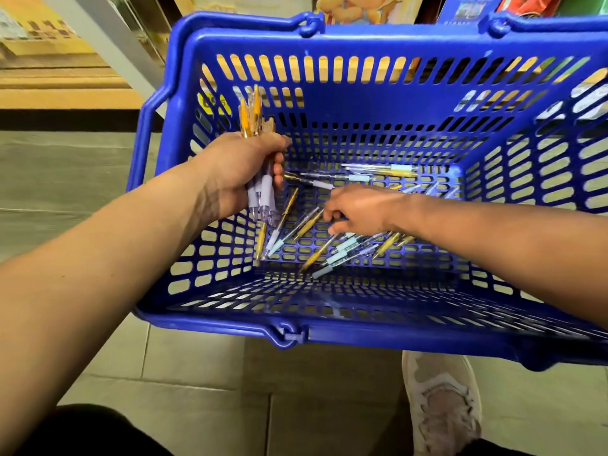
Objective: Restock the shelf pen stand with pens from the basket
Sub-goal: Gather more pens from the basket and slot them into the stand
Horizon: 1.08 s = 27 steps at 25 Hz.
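Note:
A blue slotted plastic basket (378, 44) fills the middle of the head view. Several pens (345, 251) with yellow barrels and pale blue or lilac grips lie scattered on its floor. My left hand (237, 172) grips an upright bunch of pens (260, 192) above the basket's left side, lilac grips pointing down. Down on the basket floor, my right hand (358, 209) has its fingers curled among the loose pens; whether it pinches one is hidden. The pen stand is out of view.
The basket stands on a tiled floor (204, 373). A wooden shelf unit (65, 90) is at the upper left, packaged goods (460, 8) behind the basket. My shoe (441, 403) is below the basket's near rim.

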Tool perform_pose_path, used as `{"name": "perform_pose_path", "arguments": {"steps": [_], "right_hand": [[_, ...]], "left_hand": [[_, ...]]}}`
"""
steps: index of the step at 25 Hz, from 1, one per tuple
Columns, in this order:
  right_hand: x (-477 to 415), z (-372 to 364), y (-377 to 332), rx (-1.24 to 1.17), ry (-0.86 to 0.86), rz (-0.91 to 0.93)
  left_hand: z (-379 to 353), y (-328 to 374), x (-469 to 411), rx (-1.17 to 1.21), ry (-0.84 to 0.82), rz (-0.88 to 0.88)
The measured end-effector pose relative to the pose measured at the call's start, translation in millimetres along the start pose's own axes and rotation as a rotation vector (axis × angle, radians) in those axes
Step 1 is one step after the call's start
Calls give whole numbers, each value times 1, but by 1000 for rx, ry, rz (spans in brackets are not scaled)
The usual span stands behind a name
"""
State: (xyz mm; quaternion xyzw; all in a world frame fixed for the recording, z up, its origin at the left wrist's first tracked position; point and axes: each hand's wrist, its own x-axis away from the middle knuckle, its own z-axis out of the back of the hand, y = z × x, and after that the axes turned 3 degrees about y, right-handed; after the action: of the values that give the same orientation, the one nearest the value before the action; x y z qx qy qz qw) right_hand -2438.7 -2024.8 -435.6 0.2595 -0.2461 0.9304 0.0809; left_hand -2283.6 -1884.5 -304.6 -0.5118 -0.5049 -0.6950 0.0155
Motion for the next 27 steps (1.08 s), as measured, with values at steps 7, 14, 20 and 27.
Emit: {"name": "perform_pose_path", "arguments": {"steps": [7, 14, 20, 27], "right_hand": [[-45, -4, -51, 285, 71, 9], [-53, 2, -36, 247, 198, -24], [-26, 23, -6, -631, 224, -143], [5, 52, 10, -1478, 190, -82]], "left_hand": [[9, 7, -4, 14, 32, -19], [14, 6, -5, 16, 19, -32], [8, 3, -10, 5, 27, -30], [-5, -3, -15, -34, -7, -17]]}}
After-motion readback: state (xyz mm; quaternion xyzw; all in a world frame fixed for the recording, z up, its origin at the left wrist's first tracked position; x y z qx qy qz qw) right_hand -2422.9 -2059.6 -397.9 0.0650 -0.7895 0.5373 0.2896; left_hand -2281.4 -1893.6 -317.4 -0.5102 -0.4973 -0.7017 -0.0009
